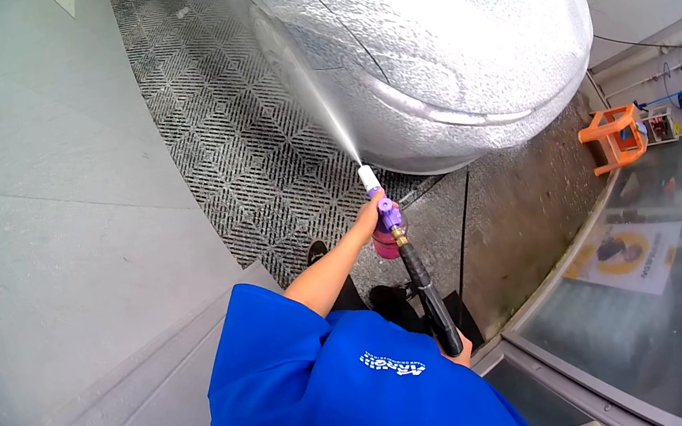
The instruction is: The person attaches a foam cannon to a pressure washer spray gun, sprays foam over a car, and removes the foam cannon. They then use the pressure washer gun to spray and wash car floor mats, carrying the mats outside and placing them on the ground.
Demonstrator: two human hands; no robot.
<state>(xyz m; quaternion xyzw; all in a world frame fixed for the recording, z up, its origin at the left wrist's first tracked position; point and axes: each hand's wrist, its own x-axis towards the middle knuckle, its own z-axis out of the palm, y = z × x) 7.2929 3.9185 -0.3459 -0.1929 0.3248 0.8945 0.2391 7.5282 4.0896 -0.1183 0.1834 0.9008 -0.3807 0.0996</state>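
My left hand (pixel 368 214) is closed around the front of a foam sprayer gun (pixel 419 277), just behind its white nozzle. The sprayer has a purple head and a bottle of pink liquid (pixel 386 243) below it. At the rear end of its black grip, my right hand (pixel 464 349) is wrapped around it, with most of its fingers hidden. A fan of white spray (pixel 331 119) leaves the nozzle toward the side of a car (pixel 456 37). White foam coats most of the car's visible body.
Black-and-white patterned mats (pixel 231 132) cover the floor beside the car, with a pale wall (pixel 60 226) on the left. An orange stool (pixel 615 139) stands at right, near a glass panel (pixel 646 287) with a poster. A dark hose (pixel 465 237) runs across the wet floor.
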